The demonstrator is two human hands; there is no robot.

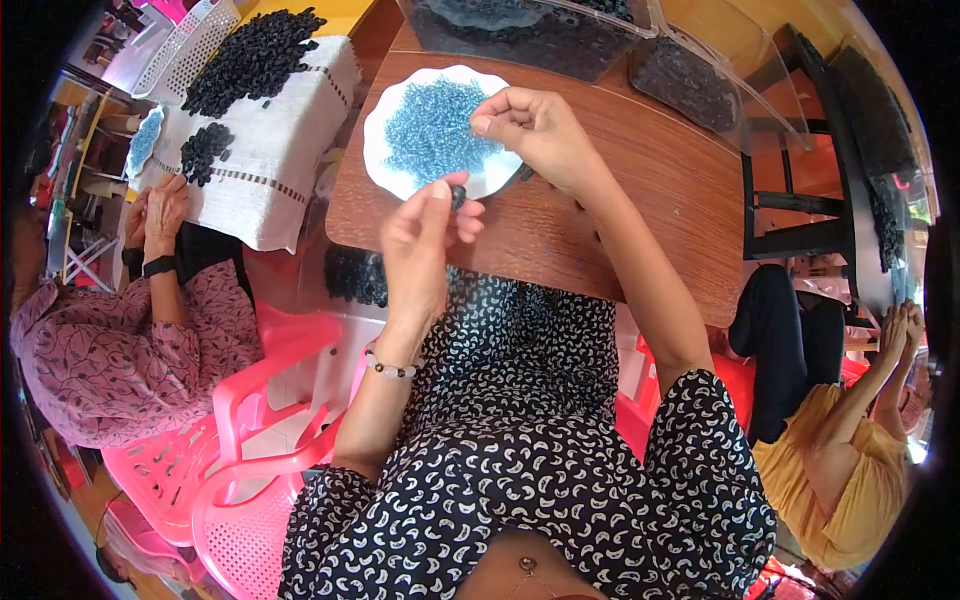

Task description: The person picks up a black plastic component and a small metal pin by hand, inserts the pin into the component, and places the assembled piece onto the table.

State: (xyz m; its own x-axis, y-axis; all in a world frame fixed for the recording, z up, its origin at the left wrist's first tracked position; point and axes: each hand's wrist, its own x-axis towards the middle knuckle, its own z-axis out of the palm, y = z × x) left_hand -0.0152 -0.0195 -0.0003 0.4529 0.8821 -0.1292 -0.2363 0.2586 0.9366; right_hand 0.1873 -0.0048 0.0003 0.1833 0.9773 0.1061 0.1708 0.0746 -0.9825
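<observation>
A white plate with a scalloped rim (pixel 376 150) stands on the brown wooden table (pixel 640 225). Heaped on it are many small translucent blue pieces (pixel 430 120). Just in front of the plate, my left hand (pixel 420 235) grips a small dark, rounded piece (pixel 458 196) between thumb and fingers. My right hand (pixel 545 135) is over the plate's right side, thumb and forefinger pinched together at the edge of the blue heap. Whether something sits in that pinch is too small to make out.
Clear plastic bins (pixel 530 45) of dark pieces line the table's far side. To the left, a person's hands (pixel 160 215) rest by a cloth-covered table (pixel 270 150) with black heaps (pixel 250 60). Another person's hands (pixel 900 330) are at far right. Pink chairs (pixel 250 510) stand at left.
</observation>
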